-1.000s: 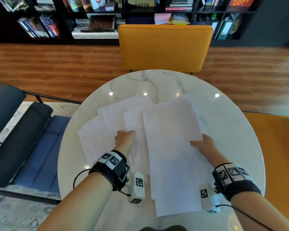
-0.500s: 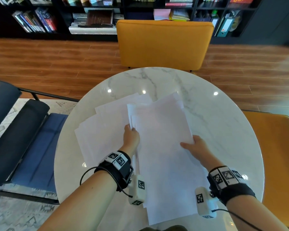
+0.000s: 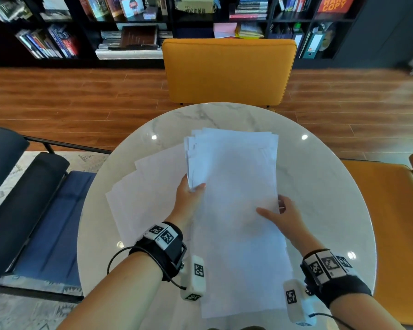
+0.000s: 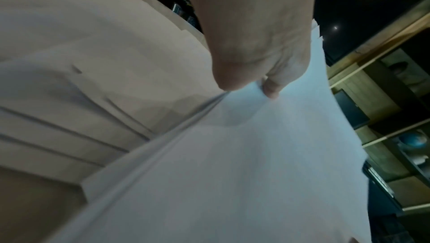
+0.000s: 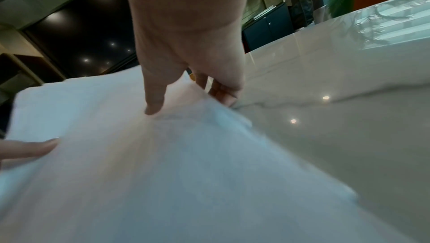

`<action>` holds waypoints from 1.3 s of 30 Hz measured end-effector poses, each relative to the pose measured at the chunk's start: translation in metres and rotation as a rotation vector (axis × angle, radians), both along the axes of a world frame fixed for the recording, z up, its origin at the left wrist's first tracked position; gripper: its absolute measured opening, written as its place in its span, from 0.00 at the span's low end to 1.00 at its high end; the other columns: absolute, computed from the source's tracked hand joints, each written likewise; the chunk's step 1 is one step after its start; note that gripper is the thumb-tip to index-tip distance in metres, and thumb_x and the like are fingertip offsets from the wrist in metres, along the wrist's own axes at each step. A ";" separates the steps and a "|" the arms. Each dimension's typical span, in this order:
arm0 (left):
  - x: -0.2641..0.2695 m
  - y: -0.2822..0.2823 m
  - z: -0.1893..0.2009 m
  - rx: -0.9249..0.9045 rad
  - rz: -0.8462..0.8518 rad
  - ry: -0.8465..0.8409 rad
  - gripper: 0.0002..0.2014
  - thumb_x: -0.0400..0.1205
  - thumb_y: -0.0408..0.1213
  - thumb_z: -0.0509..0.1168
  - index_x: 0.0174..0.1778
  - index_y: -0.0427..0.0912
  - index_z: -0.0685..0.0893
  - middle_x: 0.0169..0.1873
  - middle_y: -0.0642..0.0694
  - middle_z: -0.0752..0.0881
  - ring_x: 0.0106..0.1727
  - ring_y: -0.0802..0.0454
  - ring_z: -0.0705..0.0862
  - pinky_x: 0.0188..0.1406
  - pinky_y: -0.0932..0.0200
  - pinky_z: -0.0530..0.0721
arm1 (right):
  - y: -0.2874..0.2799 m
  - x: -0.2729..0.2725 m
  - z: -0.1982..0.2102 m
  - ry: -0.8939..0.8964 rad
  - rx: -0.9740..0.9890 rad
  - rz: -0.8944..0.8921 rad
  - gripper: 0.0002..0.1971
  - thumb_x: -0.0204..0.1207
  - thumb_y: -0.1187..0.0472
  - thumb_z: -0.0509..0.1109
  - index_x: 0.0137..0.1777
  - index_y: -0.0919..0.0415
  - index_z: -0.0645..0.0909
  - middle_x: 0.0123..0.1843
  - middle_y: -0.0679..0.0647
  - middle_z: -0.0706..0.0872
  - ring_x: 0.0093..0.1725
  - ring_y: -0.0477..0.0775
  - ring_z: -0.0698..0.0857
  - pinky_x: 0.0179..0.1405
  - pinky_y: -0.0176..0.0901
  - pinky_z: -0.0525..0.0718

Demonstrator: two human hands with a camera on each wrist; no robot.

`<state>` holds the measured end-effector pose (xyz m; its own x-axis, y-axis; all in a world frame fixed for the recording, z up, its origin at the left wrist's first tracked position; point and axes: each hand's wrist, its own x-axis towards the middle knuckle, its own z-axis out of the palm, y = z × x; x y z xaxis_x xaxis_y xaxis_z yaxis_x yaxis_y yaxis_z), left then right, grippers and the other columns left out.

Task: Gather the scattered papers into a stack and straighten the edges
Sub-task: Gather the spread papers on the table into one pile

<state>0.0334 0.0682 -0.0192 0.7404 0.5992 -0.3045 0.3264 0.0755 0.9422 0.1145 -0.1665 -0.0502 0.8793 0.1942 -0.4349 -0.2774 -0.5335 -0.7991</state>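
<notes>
Both hands, left hand (image 3: 188,194) and right hand (image 3: 283,214), grip the paper stack (image 3: 236,210).

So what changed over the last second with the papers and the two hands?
The bundle of sheets slid left and squared up over the loose sheets, and its left edge is now lifted. The left hand, earlier resting on the papers, now pinches that left edge; the right hand keeps its grip on the right edge. The loose sheets stayed on the marble table.
</notes>
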 end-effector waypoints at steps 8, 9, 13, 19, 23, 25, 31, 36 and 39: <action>0.000 0.005 0.015 -0.111 -0.021 -0.079 0.15 0.82 0.28 0.64 0.63 0.45 0.80 0.49 0.54 0.88 0.49 0.57 0.86 0.43 0.70 0.85 | -0.008 0.009 0.021 0.266 0.449 -0.039 0.21 0.70 0.62 0.75 0.63 0.63 0.81 0.53 0.59 0.92 0.48 0.57 0.91 0.45 0.48 0.90; -0.001 0.005 0.016 -0.105 -0.014 -0.071 0.15 0.82 0.28 0.64 0.63 0.46 0.80 0.49 0.54 0.87 0.50 0.57 0.86 0.46 0.67 0.84 | -0.009 0.009 0.022 0.295 0.462 -0.029 0.21 0.67 0.61 0.76 0.61 0.61 0.82 0.52 0.58 0.92 0.48 0.56 0.92 0.43 0.48 0.90; -0.004 0.004 0.014 -0.098 0.041 -0.057 0.16 0.81 0.28 0.64 0.65 0.42 0.80 0.52 0.50 0.87 0.53 0.52 0.86 0.56 0.59 0.82 | 0.000 0.006 0.023 0.346 0.416 -0.006 0.15 0.72 0.64 0.74 0.58 0.65 0.84 0.48 0.59 0.92 0.45 0.58 0.91 0.42 0.48 0.90; -0.008 -0.002 0.012 -0.055 0.006 0.058 0.15 0.82 0.36 0.65 0.65 0.41 0.78 0.53 0.49 0.85 0.52 0.53 0.85 0.52 0.61 0.81 | 0.010 0.005 0.017 0.249 0.387 -0.077 0.14 0.72 0.64 0.74 0.55 0.70 0.85 0.44 0.63 0.92 0.39 0.60 0.91 0.42 0.50 0.89; -0.020 -0.012 -0.001 -0.054 -0.034 0.178 0.17 0.81 0.39 0.65 0.65 0.40 0.77 0.57 0.46 0.85 0.55 0.50 0.84 0.52 0.58 0.81 | 0.013 0.004 0.015 0.213 0.406 -0.087 0.16 0.73 0.64 0.74 0.61 0.64 0.83 0.49 0.59 0.92 0.46 0.58 0.91 0.48 0.51 0.88; -0.026 -0.017 -0.007 -0.109 -0.030 0.198 0.18 0.79 0.40 0.67 0.65 0.42 0.77 0.57 0.46 0.85 0.56 0.48 0.85 0.58 0.52 0.84 | 0.018 0.002 0.017 0.191 0.394 -0.026 0.20 0.72 0.64 0.75 0.64 0.62 0.81 0.53 0.58 0.91 0.51 0.59 0.90 0.52 0.53 0.87; -0.031 -0.015 -0.006 -0.158 -0.004 0.154 0.13 0.80 0.37 0.66 0.60 0.42 0.79 0.54 0.44 0.86 0.52 0.48 0.86 0.53 0.53 0.84 | 0.028 0.009 0.016 0.124 0.154 0.060 0.23 0.69 0.65 0.78 0.64 0.67 0.80 0.55 0.60 0.88 0.52 0.61 0.87 0.50 0.50 0.83; -0.036 -0.003 -0.013 -0.116 -0.006 0.224 0.09 0.81 0.34 0.64 0.56 0.38 0.81 0.52 0.39 0.87 0.53 0.44 0.86 0.54 0.52 0.84 | 0.030 0.012 0.011 0.100 0.018 0.059 0.23 0.69 0.69 0.76 0.65 0.72 0.79 0.61 0.68 0.87 0.55 0.64 0.86 0.57 0.54 0.82; -0.037 0.012 -0.020 -0.018 0.125 0.299 0.16 0.79 0.31 0.62 0.64 0.38 0.79 0.60 0.41 0.83 0.58 0.46 0.82 0.60 0.55 0.81 | 0.032 0.015 0.015 0.094 0.035 0.054 0.22 0.71 0.71 0.75 0.65 0.73 0.79 0.60 0.68 0.86 0.51 0.58 0.83 0.52 0.48 0.78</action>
<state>-0.0038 0.0804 -0.0388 0.5379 0.6724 -0.5085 0.5757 0.1476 0.8042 0.1290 -0.1343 -0.0351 0.8229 0.2566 -0.5069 -0.3233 -0.5221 -0.7892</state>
